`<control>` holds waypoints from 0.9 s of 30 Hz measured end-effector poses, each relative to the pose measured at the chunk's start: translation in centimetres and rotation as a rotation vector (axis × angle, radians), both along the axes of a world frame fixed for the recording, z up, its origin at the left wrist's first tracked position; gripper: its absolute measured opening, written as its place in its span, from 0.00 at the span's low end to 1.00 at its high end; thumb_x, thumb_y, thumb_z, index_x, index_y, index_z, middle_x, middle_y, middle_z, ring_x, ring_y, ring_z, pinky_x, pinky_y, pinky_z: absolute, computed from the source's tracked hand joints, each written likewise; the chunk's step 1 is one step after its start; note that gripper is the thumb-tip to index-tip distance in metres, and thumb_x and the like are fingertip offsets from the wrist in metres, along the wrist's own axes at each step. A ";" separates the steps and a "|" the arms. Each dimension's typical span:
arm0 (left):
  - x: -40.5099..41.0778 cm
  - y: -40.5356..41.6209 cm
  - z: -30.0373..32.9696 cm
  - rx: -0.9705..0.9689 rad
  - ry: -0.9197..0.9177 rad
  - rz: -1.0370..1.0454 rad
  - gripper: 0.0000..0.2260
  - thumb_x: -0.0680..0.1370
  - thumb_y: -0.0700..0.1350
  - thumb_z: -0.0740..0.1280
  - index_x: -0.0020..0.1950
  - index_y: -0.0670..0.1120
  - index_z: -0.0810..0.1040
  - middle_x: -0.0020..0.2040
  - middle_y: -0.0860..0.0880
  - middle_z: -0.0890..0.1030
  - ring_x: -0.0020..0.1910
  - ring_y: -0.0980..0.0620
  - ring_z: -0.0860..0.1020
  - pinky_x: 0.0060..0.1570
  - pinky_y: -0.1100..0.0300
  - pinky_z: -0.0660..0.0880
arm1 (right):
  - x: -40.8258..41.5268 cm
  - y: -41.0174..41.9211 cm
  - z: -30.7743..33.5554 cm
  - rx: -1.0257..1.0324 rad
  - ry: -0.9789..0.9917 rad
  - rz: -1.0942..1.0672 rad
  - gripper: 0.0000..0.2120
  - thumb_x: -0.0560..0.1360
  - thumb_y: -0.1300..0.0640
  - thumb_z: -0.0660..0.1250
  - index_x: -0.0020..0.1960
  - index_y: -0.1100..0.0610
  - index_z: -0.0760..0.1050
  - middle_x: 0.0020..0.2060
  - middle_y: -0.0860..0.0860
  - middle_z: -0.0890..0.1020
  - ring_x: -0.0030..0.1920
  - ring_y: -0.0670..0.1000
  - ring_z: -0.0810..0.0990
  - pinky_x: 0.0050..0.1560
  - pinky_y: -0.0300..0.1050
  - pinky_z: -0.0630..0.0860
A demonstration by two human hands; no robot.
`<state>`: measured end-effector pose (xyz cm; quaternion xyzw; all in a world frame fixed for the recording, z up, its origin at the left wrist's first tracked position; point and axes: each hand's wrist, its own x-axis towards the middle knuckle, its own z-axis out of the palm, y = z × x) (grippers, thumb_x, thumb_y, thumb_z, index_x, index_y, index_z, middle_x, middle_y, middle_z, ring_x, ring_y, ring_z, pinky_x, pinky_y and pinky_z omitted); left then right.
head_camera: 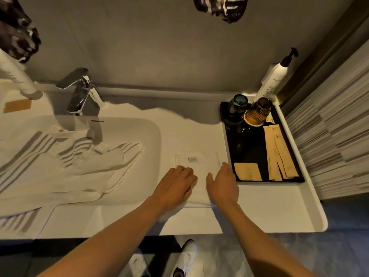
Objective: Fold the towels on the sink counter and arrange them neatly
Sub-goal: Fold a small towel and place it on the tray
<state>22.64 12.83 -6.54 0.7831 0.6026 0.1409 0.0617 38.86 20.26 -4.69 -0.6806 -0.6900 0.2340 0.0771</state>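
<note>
A small white towel (201, 166), folded into a rectangle with a grey label on top, lies on the white counter (265, 212) between the basin and the tray. My left hand (175, 182) rests flat on its left part, fingers together. My right hand (223, 182) lies flat along its right edge, fingers spread slightly. Neither hand grips it. A larger white towel with grey stripes (60, 164) lies crumpled in the basin (151, 132) and drapes over the front left of the counter.
A chrome tap (81, 92) stands behind the basin. A black tray (255, 148) on the right holds two tumblers (257, 114) and paper sachets (279, 152). A pump bottle (273, 78) stands at the back right corner. The counter's front edge is close to my arms.
</note>
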 end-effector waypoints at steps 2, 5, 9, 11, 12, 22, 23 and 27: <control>0.3 -0.6 -0.8 -0.046 -0.005 -0.043 0.15 0.77 0.47 0.57 0.59 0.48 0.78 0.54 0.49 0.77 0.48 0.47 0.74 0.41 0.51 0.73 | -0.6 0.7 0.6 -0.174 0.056 -0.140 0.16 0.76 0.51 0.64 0.59 0.59 0.69 0.55 0.57 0.79 0.52 0.58 0.79 0.45 0.48 0.76; 0.7 -1.0 -1.4 -0.190 -0.225 0.074 0.16 0.80 0.45 0.58 0.66 0.49 0.77 0.61 0.51 0.77 0.55 0.50 0.74 0.53 0.53 0.73 | -1.1 1.8 2.3 -0.318 0.240 -0.259 0.13 0.71 0.55 0.67 0.53 0.59 0.72 0.51 0.57 0.81 0.44 0.57 0.79 0.42 0.47 0.77; 1.9 1.9 1.7 -0.577 -1.380 0.692 0.12 0.79 0.41 0.59 0.51 0.42 0.83 0.50 0.46 0.82 0.51 0.47 0.77 0.48 0.57 0.74 | -3.1 1.0 5.4 -0.060 0.026 -0.003 0.11 0.74 0.54 0.66 0.52 0.56 0.68 0.49 0.55 0.79 0.45 0.58 0.79 0.39 0.47 0.71; 0.9 3.3 2.7 -0.647 -1.598 0.852 0.14 0.81 0.49 0.61 0.51 0.40 0.81 0.45 0.44 0.82 0.44 0.48 0.79 0.42 0.57 0.74 | -5.1 -0.8 5.6 0.014 -0.054 0.195 0.14 0.77 0.50 0.63 0.58 0.56 0.68 0.53 0.55 0.77 0.51 0.59 0.80 0.43 0.50 0.72; 0.3 3.7 2.8 -0.673 -1.550 0.868 0.19 0.80 0.55 0.62 0.54 0.41 0.82 0.47 0.45 0.83 0.45 0.49 0.81 0.46 0.56 0.76 | -5.9 -1.8 5.2 -0.002 -0.083 0.292 0.17 0.78 0.49 0.60 0.63 0.57 0.68 0.56 0.56 0.76 0.53 0.59 0.79 0.46 0.51 0.72; -2.0 3.8 0.7 -0.606 -0.538 0.817 0.19 0.77 0.60 0.67 0.46 0.43 0.80 0.41 0.46 0.83 0.39 0.48 0.80 0.35 0.59 0.71 | -2.6 -2.3 0.4 0.263 -0.252 0.610 0.22 0.78 0.47 0.60 0.66 0.58 0.73 0.63 0.59 0.76 0.62 0.61 0.76 0.57 0.53 0.74; -2.1 3.6 0.5 -0.597 -0.563 0.867 0.21 0.76 0.61 0.68 0.46 0.42 0.80 0.39 0.47 0.82 0.36 0.50 0.79 0.33 0.60 0.69 | -2.3 -2.9 -0.4 0.207 -0.264 0.631 0.28 0.80 0.43 0.54 0.74 0.58 0.64 0.71 0.61 0.69 0.70 0.62 0.69 0.66 0.58 0.70; -1.7 4.1 0.1 -0.570 -0.638 0.972 0.28 0.74 0.61 0.71 0.60 0.40 0.75 0.54 0.43 0.82 0.51 0.44 0.81 0.45 0.57 0.73 | -1.9 -4.6 -3.3 0.107 -0.304 0.594 0.34 0.80 0.37 0.41 0.80 0.54 0.42 0.79 0.59 0.46 0.78 0.63 0.48 0.75 0.65 0.51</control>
